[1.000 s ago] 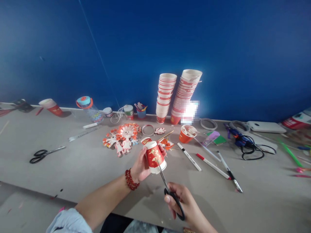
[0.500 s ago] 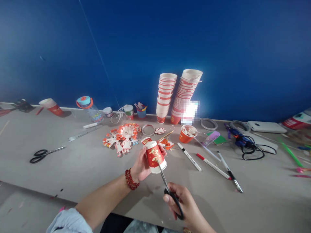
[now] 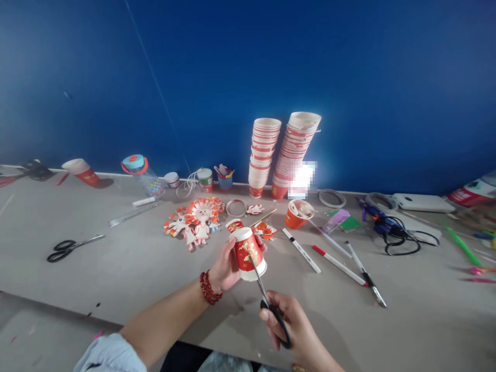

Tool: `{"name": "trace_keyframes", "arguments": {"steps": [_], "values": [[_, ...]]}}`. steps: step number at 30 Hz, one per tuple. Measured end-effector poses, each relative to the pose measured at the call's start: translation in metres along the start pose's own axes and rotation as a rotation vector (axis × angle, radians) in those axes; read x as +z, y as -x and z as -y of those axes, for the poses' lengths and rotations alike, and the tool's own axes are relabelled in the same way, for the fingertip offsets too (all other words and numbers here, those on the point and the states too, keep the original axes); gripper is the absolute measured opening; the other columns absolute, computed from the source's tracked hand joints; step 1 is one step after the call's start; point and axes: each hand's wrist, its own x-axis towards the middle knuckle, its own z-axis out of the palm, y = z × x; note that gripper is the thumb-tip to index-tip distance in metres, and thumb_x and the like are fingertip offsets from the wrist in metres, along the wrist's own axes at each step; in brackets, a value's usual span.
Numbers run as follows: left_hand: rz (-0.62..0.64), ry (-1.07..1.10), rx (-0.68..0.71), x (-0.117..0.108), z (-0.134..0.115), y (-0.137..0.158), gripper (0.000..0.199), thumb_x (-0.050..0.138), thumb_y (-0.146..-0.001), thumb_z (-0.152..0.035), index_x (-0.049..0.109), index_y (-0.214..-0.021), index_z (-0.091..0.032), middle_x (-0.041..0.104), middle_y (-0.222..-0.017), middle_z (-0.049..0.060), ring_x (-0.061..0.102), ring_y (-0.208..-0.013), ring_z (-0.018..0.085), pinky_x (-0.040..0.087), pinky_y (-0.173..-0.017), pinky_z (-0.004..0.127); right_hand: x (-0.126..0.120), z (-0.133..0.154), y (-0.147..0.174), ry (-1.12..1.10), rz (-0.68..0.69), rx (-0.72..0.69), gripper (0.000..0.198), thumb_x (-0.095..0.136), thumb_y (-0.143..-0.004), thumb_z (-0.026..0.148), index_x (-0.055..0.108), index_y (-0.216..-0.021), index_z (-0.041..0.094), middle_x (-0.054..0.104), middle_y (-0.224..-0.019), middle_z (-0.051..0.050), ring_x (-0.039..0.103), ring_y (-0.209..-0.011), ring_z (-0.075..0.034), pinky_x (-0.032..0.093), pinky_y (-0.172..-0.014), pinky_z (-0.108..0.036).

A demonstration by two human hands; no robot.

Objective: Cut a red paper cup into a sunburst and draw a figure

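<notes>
My left hand (image 3: 227, 266) is wrapped round a red paper cup (image 3: 248, 252) with gold print, held upside down with its white rim toward me. In my right hand (image 3: 292, 318) are black-handled scissors (image 3: 284, 330), fingers in the loops. Their blades cross the rim and reach up the cup's printed side; the exact line of any cut is too small to make out. Behind the cup, another red printed piece (image 3: 234, 225) shows, partly hidden. Just beyond lie cut-out paper figures (image 3: 202, 214) with orange and white fringes.
Two tall stacks of paper cups (image 3: 259, 170) stand by the blue wall. An orange cup of scraps (image 3: 294, 219), a black marker (image 3: 301, 250), a red marker (image 3: 339, 265) and a glue gun (image 3: 382, 219) lie rightward. Other scissors (image 3: 72, 248) and a ruler (image 3: 132, 214) are left.
The cup has tipped and dropped very slightly, and the scissors have shifted a little left with my right hand. Both hands keep their hold.
</notes>
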Motion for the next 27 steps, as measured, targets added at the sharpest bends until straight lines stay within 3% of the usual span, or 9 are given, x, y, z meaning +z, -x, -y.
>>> {"name": "trace_keyframes", "arguments": {"steps": [10, 27], "values": [[-0.006, -0.028, -0.046, -0.003, 0.002, 0.001, 0.050, 0.070, -0.079, -0.053, 0.066, -0.111, -0.016, 0.069, -0.104, 0.009, 0.064, -0.103, 0.027, 0.042, -0.100, 0.040, -0.002, 0.004, -0.006, 0.033, 0.008, -0.024, 0.066, 0.051, -0.066, 0.087, 0.038, -0.061, 0.022, 0.046, -0.040, 0.005, 0.039, -0.034, -0.007, 0.026, -0.039, -0.020], [0.036, -0.053, -0.022, -0.011, 0.009, 0.002, 0.045, 0.064, -0.085, -0.049, 0.065, -0.114, -0.015, 0.066, -0.106, 0.012, 0.062, -0.103, 0.026, 0.048, -0.090, 0.036, -0.002, 0.005, -0.010, 0.022, -0.004, -0.039, 0.066, 0.052, -0.066, 0.087, 0.041, -0.065, 0.022, 0.046, -0.043, 0.006, 0.041, -0.035, -0.008, 0.026, -0.039, -0.020]]}}
